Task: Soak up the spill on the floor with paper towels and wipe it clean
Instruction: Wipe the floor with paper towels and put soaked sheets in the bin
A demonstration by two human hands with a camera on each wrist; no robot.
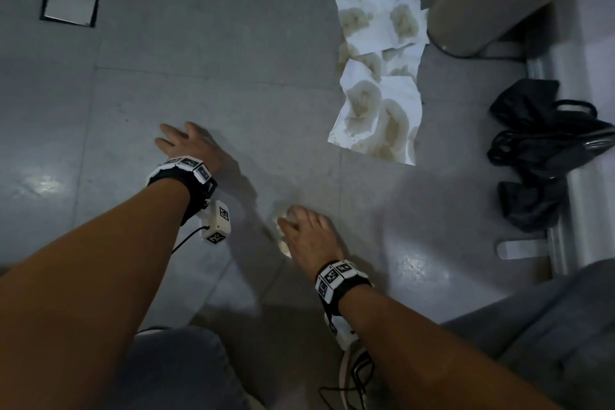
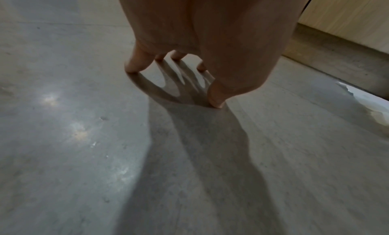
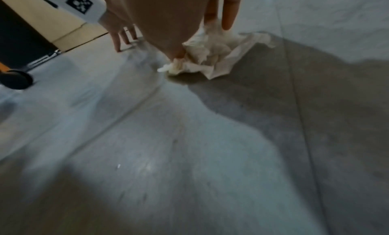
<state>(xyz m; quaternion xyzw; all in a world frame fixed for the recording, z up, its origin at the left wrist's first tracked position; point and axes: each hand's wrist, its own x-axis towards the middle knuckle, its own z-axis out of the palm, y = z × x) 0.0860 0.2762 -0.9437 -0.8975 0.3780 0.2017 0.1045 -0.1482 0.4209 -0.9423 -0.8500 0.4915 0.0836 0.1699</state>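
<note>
One soggy paper wad [image 1: 283, 236] under the right hand's [image 1: 307, 233] curled fingers [image 3: 229, 14] may just smear liquid, left hand [image 1: 191, 146] splayed on floor [image 1: 266, 110].

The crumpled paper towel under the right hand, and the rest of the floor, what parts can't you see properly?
- Crumpled paper towel, head view: mostly hidden under the right hand.
- Same towel, right wrist view: its far part is hidden behind the palm and fingers, and the picture is blurred.
- Left hand, left wrist view: the palm hides most of the fingers.
- Black bag, head view: too dark to tell what is inside.
- Stained paper towels: the floor beneath is covered.
</note>
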